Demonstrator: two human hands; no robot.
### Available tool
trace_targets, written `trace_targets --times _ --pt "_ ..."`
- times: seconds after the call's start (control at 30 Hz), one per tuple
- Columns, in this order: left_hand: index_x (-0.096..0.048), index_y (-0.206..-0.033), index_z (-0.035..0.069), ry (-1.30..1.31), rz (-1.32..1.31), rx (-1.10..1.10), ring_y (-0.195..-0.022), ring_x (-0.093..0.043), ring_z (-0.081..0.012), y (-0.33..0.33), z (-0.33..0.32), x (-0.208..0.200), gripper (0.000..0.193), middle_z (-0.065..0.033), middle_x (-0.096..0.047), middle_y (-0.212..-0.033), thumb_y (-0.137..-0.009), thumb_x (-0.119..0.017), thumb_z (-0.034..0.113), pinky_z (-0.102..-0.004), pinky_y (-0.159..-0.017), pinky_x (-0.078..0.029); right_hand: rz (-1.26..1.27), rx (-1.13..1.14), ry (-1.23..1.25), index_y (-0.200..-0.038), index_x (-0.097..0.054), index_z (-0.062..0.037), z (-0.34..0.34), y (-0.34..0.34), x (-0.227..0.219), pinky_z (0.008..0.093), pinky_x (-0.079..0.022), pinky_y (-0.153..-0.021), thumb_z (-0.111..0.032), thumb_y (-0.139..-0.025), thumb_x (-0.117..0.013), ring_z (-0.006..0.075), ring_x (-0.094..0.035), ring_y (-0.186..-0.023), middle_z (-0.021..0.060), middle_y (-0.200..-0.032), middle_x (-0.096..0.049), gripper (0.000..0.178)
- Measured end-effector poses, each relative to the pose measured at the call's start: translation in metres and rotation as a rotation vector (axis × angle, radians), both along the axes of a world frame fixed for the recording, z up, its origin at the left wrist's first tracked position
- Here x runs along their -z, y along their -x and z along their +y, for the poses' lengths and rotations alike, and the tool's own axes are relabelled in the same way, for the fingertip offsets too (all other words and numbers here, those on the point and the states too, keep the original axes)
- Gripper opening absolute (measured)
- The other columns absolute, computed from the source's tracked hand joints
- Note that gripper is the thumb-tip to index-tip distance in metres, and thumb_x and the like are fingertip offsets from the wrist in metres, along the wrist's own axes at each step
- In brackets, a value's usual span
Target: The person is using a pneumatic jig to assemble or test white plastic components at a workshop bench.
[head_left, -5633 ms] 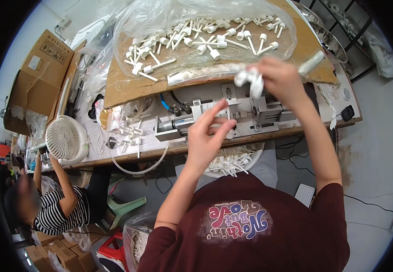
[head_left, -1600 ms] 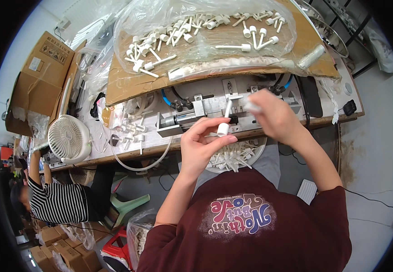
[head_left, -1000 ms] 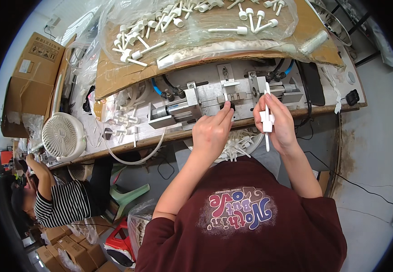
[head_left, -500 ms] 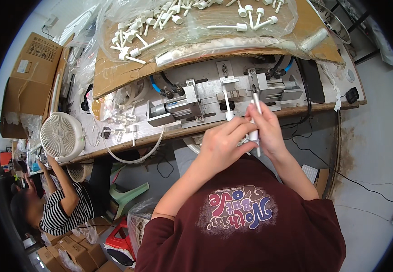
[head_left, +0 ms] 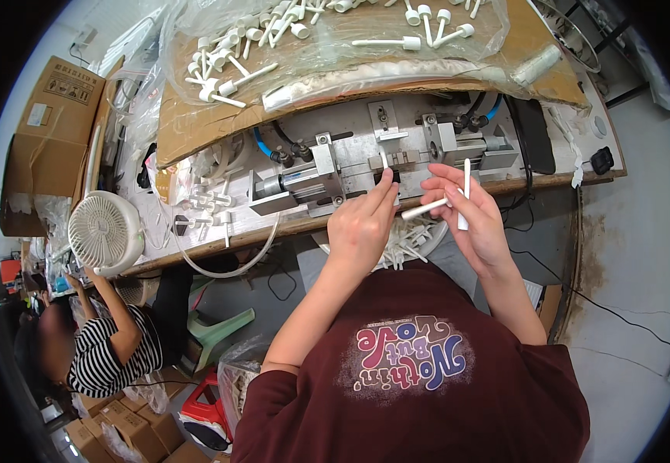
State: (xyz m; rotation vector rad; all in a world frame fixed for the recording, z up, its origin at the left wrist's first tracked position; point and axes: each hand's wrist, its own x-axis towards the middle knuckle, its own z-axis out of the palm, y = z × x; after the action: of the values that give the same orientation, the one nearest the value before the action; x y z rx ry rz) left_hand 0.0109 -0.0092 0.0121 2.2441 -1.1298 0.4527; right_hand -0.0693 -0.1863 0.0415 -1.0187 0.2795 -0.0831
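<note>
A small metal clamping fixture (head_left: 393, 161) on the bench holds a white plastic rod (head_left: 384, 159) upright in the picture. My left hand (head_left: 360, 230) reaches to its near end, the fingertips closed together over it. The thumb and the rod's lower end are hidden beneath the fingers. My right hand (head_left: 480, 224), slightly to the right, holds two white plastic sticks: one stick (head_left: 466, 193) points away from me between thumb and palm, the other stick (head_left: 426, 208) points left from the fingers. Below the hands, a round tub (head_left: 437, 245) of similar white pieces sits at my lap.
Metal cylinder blocks stand left (head_left: 296, 187) and right (head_left: 458, 143) of the fixture. Behind, a cardboard sheet (head_left: 204, 131) carries several white capped rods. A white fan (head_left: 105, 230) sits at the bench's left end; a person in a striped top (head_left: 123, 347) works beyond it.
My hands have parted. The left moved left and forward to the rod in the fixture; the right shifted right, with its two sticks now spread apart and the tub uncovered.
</note>
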Motion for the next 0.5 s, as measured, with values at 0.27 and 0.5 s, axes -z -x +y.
trace_targets --times 0.27,0.5 --pt "-0.073 -0.104 0.007 -0.070 0.000 -0.045 -0.064 -0.065 -0.0194 -0.005 -0.002 -0.007 0.031 -0.0022 -0.071 -0.118 -0.074 -0.078 0.013 -0.0297 -0.060 -0.051 -0.002 0.173 -0.041 -0.125 -0.052 0.0057 0.001 0.004 0.002 0.0335 -0.058 -0.084 -0.022 -0.106 -0.046 0.0272 -0.068 -0.103 0.0220 -0.115 -0.064 0.034" --pt "-0.071 -0.096 0.006 0.207 0.094 0.074 -0.060 -0.063 -0.0179 0.011 -0.003 -0.023 0.030 -0.0043 -0.071 -0.093 -0.072 -0.084 0.018 -0.0285 -0.055 -0.050 0.007 0.320 -0.066 -0.116 -0.055 0.0063 0.009 0.002 0.025 0.0301 -0.060 -0.077 -0.022 -0.100 -0.059 0.0284 -0.071 -0.095 0.0229 -0.109 -0.067 0.032"
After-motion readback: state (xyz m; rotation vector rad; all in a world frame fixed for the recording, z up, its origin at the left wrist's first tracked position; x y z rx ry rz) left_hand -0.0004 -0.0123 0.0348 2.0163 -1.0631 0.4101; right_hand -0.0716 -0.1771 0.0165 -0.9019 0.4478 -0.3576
